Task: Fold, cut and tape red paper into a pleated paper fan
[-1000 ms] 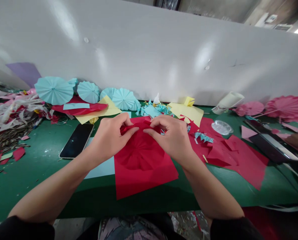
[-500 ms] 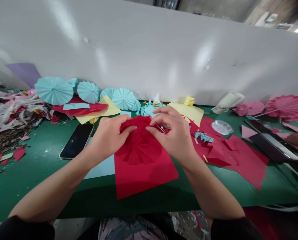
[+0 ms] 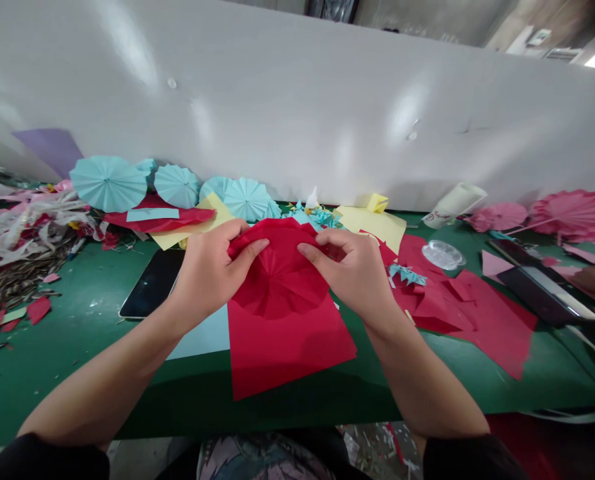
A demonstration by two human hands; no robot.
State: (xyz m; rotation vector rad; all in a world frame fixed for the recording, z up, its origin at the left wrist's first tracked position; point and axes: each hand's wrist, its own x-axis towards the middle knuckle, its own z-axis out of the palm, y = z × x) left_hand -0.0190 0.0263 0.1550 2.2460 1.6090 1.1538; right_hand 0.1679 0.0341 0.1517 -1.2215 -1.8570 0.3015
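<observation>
A round, pleated red paper fan (image 3: 277, 273) is held up between both hands, its folds spreading from a centre point. My left hand (image 3: 214, 267) pinches its upper left edge, thumb on the near face. On the upper right edge, my right hand (image 3: 350, 270) grips it the same way, its fingers curled behind. Flat red sheets (image 3: 292, 357) lie on the green table (image 3: 187, 400) below the fan, overlapping a light blue sheet (image 3: 204, 340).
A phone (image 3: 150, 283) lies left of my left hand. Light blue paper fans (image 3: 108, 183) line the wall. Tangled ribbons (image 3: 22, 227) are far left. Red scraps (image 3: 442, 297), a clear round lid (image 3: 443, 255) and pink fans (image 3: 572, 215) are right. Another person's hand (image 3: 594, 279) shows at the right edge.
The red fan is spread wider and its face shows more fully. My right hand has moved slightly right, its raised fingers now curled onto the fan's edge.
</observation>
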